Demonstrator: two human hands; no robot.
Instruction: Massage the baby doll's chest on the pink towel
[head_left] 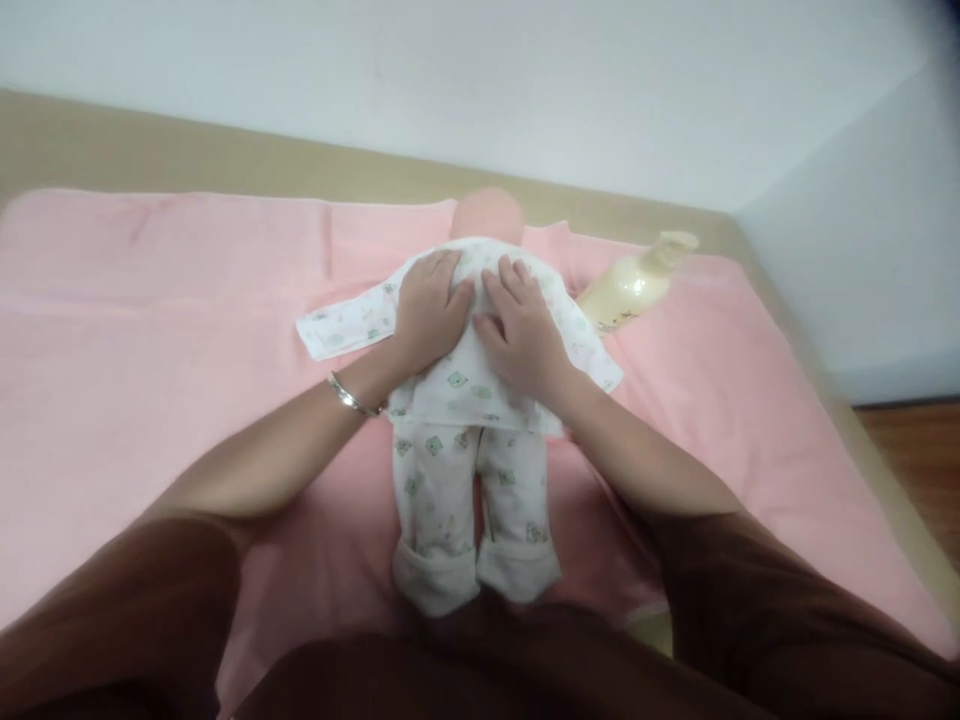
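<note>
A baby doll (489, 213) in a white printed top (465, 390) and matching trousers (439, 480) lies stretched out, its round bare head pointing away from me and no face showing. My left hand (431, 310) rests flat on the left side of the top, below the shoulder; a silver bangle (351, 396) circles that wrist. On the other side of the top, my right hand (519, 325) lies palm down with its fingers slightly spread. Both thumbs point inward, with a narrow gap between the hands. The trouser cuffs are turned up close to my body.
A pink towel (187, 350) covers most of the table (225, 140) beneath the doll. Just right of the doll, a pale yellow pump bottle (634, 285) lies tilted near its sleeve. Behind the table rises a white wall (480, 90); brown floor (922, 460) shows at the right.
</note>
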